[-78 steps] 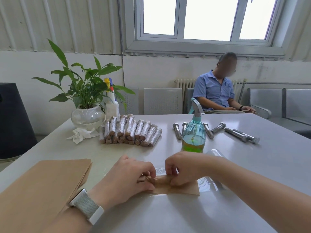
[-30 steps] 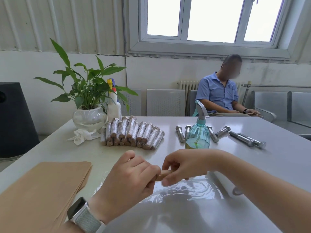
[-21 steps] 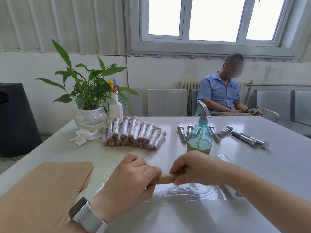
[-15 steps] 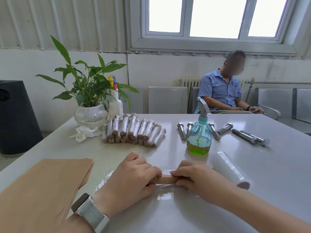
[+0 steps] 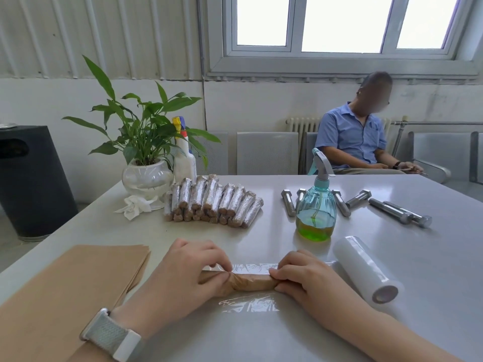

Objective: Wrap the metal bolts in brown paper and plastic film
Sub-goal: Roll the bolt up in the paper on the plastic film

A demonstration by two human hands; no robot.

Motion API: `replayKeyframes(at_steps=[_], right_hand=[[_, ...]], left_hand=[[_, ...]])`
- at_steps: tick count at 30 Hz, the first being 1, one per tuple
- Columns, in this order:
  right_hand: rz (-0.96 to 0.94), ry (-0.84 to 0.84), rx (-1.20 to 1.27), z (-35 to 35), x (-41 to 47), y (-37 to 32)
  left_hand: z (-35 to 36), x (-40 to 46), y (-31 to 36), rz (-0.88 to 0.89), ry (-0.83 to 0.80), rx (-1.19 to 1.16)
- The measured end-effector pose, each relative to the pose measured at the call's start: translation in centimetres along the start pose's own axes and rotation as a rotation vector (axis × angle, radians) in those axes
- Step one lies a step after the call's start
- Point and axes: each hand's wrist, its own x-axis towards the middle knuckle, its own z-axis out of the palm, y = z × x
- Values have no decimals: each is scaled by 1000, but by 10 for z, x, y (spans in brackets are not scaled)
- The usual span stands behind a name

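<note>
the paper-wrapped bolt (image 5: 251, 282) is pinched at both ends on the plastic film (image 5: 248, 304). it is held by the left grip (image 5: 183, 278) and the right grip (image 5: 303, 278). the film roll (image 5: 366, 270) lies just right of the right grip.

Single head-worn wide-angle view, facing forward and down across the table (image 5: 392, 270), near above the hands, window wall beyond.

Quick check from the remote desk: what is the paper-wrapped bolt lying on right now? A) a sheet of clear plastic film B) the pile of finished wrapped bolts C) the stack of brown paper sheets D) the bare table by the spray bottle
A: the paper-wrapped bolt, gripped at its ends by the left hand and right hand, lies on the glossy clear plastic film spread on the table.
</note>
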Motion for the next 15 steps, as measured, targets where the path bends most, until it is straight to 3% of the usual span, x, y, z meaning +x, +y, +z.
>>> replayKeyframes(at_steps=[4, 10, 15], right_hand=[[41, 13, 29, 0, -1, -2], [85, 8, 50, 2, 0, 0], [96, -2, 67, 1, 0, -2]], left_hand=[[-6, -3, -5, -74, 34, 71], [-4, -4, -9, -84, -115, 96], [0, -6, -10, -87, -143, 92]])
